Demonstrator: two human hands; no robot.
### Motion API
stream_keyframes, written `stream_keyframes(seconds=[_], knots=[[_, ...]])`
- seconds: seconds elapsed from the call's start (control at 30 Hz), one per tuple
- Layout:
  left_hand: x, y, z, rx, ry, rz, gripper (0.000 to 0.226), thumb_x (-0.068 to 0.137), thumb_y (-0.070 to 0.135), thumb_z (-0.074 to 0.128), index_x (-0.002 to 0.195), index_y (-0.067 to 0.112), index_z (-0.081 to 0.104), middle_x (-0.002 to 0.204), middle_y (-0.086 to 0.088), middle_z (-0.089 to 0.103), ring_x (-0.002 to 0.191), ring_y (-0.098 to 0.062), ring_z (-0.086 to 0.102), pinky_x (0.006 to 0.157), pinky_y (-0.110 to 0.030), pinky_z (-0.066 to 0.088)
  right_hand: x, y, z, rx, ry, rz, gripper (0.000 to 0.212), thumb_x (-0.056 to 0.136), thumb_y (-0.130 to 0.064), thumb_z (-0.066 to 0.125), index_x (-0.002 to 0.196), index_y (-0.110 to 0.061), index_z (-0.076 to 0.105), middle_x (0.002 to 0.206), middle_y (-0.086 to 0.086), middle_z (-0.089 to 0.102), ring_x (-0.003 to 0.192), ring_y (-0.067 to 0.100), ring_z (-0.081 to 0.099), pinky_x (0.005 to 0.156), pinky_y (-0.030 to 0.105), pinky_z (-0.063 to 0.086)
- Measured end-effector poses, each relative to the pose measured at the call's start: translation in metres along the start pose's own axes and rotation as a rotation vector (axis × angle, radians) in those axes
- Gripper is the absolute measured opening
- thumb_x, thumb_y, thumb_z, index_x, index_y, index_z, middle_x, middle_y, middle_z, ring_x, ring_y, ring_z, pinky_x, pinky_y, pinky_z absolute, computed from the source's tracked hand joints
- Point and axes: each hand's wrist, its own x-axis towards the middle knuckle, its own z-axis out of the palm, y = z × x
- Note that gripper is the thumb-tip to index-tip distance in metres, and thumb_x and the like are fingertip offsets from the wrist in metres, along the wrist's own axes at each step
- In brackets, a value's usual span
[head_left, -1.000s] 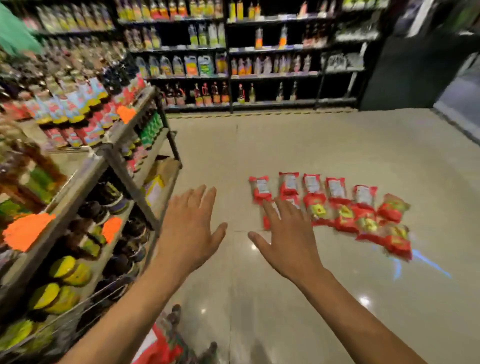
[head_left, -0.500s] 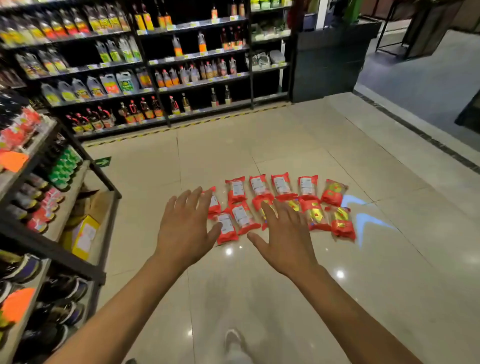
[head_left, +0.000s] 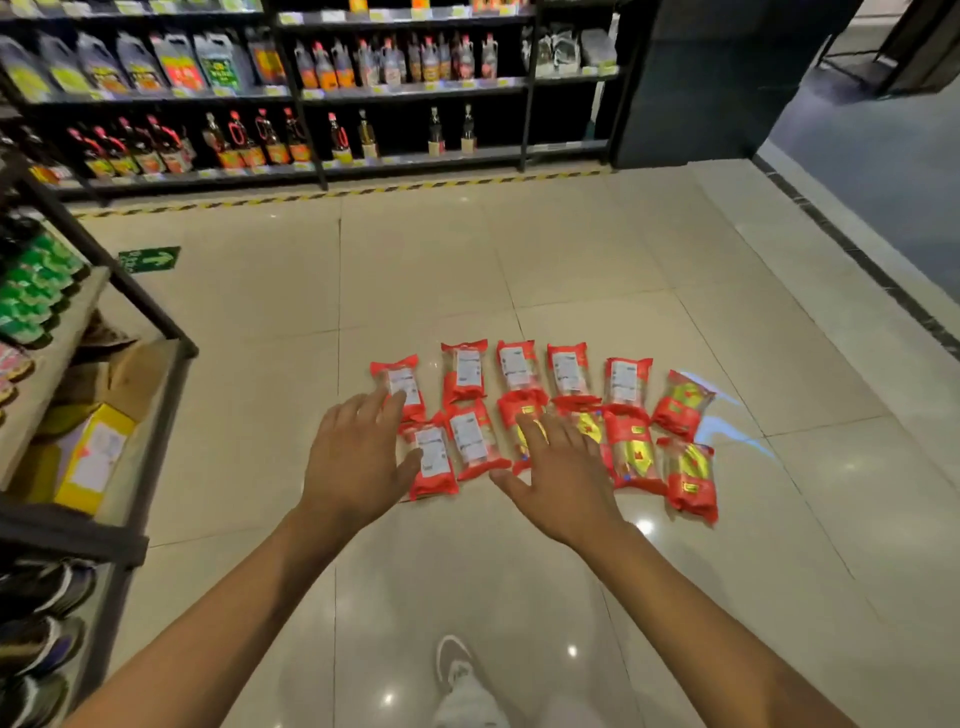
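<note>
Several red snack packets lie in two rows on the pale tiled floor ahead of me. Some show white labels, others at the right show yellow print. My left hand stretches out with straight fingers, in front of the left end of the rows, holding nothing. My right hand is spread flat with its fingers in front of the middle packets of the near row, also holding nothing. I cannot tell whether either hand touches a packet.
A metal shelf unit with goods and a yellow box stands at my left. Dark shelves of bottles line the far wall behind a yellow-black floor strip. My shoe shows below. A dark step borders the floor at right.
The view has swung right and down, away from the left shelf. Both outstretched hands have come closer to the packets and now overlap them in the view.
</note>
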Motion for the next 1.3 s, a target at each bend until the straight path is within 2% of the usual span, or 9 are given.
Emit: stream_keyframes(seconds=[0.23,0.43,0.57,0.7,0.87,1.0,1.1,1.23,1.3], knots=[[0.121,-0.023,0.066,0.01,-0.11,-0.022,0.071,0.077,0.048,0.059,0.132,0.003,0.06,0.129,-0.023,0.066,0.111,-0.045,0.064,0.093,-0.054,0.051,0.142,0.034,0.022,0.002,-0.125,0.02,0.077,0.096,-0.064,0.041,0.158,-0.025,0.022,0.166,0.004,0.025,0.152,0.028,0.02,0.12,0.044,0.019],[0.222,-0.049,0.171,-0.002,-0.282,-0.159,0.071,0.085,0.044,0.063,0.143,0.007,0.051,0.141,-0.02,0.058,0.125,-0.042,0.056,0.105,-0.053,0.043,0.3,0.079,0.097,-0.053,-0.282,0.033,0.076,0.094,-0.062,0.047,0.155,-0.021,0.027,0.158,0.009,0.037,0.144,0.031,0.033,0.114,0.045,0.028],[0.29,-0.075,0.283,-0.018,-0.357,-0.227,0.069,0.079,0.044,0.058,0.137,0.005,0.058,0.135,-0.019,0.063,0.118,-0.043,0.061,0.101,-0.056,0.047,0.406,0.112,0.19,-0.103,-0.397,0.016,0.077,0.093,-0.063,0.045,0.155,-0.019,0.028,0.153,0.01,0.043,0.14,0.032,0.038,0.111,0.046,0.034],[0.334,-0.107,0.424,-0.066,-0.569,-0.328,0.079,0.09,0.053,0.052,0.154,0.01,0.036,0.154,-0.015,0.045,0.138,-0.038,0.044,0.111,-0.049,0.034,0.486,0.156,0.319,-0.06,-0.553,0.098,0.079,0.094,-0.063,0.046,0.156,-0.02,0.025,0.157,0.01,0.038,0.142,0.034,0.037,0.111,0.047,0.036],[0.359,-0.14,0.607,-0.452,-0.712,-0.673,0.082,0.09,0.049,0.065,0.155,0.011,0.031,0.153,-0.016,0.043,0.139,-0.037,0.041,0.11,-0.044,0.039,0.56,0.223,0.492,0.236,-0.652,0.331,0.087,0.087,-0.053,0.067,0.156,-0.016,0.028,0.152,0.016,0.045,0.132,0.036,0.052,0.107,0.046,0.045],[0.365,-0.184,0.772,-0.786,-0.62,-0.97,0.095,0.059,0.063,0.078,0.133,0.009,0.053,0.13,-0.014,0.063,0.115,-0.033,0.063,0.098,-0.046,0.053,0.611,0.275,0.615,0.352,-0.54,0.426,0.071,0.074,-0.049,0.078,0.129,-0.021,0.044,0.125,0.008,0.066,0.104,0.028,0.068,0.091,0.045,0.056],[0.364,-0.207,0.859,-1.009,-0.504,-1.114,0.086,0.051,0.046,0.088,0.118,0.007,0.052,0.114,-0.011,0.069,0.099,-0.033,0.071,0.087,-0.051,0.06,0.64,0.303,0.684,0.549,-0.477,0.476,0.055,0.075,-0.018,0.085,0.112,-0.016,0.044,0.111,0.009,0.07,0.088,0.019,0.07,0.065,0.026,0.059],[0.367,-0.197,0.877,-1.255,-0.407,-1.226,0.048,0.068,0.013,0.091,0.112,0.004,0.072,0.104,-0.012,0.079,0.086,-0.025,0.079,0.075,-0.036,0.064,0.658,0.321,0.722,0.712,-0.507,0.438,0.06,0.065,-0.018,0.092,0.118,-0.007,0.066,0.105,0.005,0.078,0.092,0.019,0.076,0.087,0.044,0.061],[0.36,-0.195,0.877,-1.276,-0.375,-1.261,0.06,0.06,0.022,0.096,0.112,0.007,0.071,0.101,-0.009,0.08,0.083,-0.023,0.079,0.074,-0.037,0.064,0.655,0.315,0.714,0.762,-0.518,0.451,0.055,0.067,-0.004,0.089,0.116,0.001,0.066,0.098,0.008,0.078,0.082,0.016,0.077,0.083,0.041,0.062]])
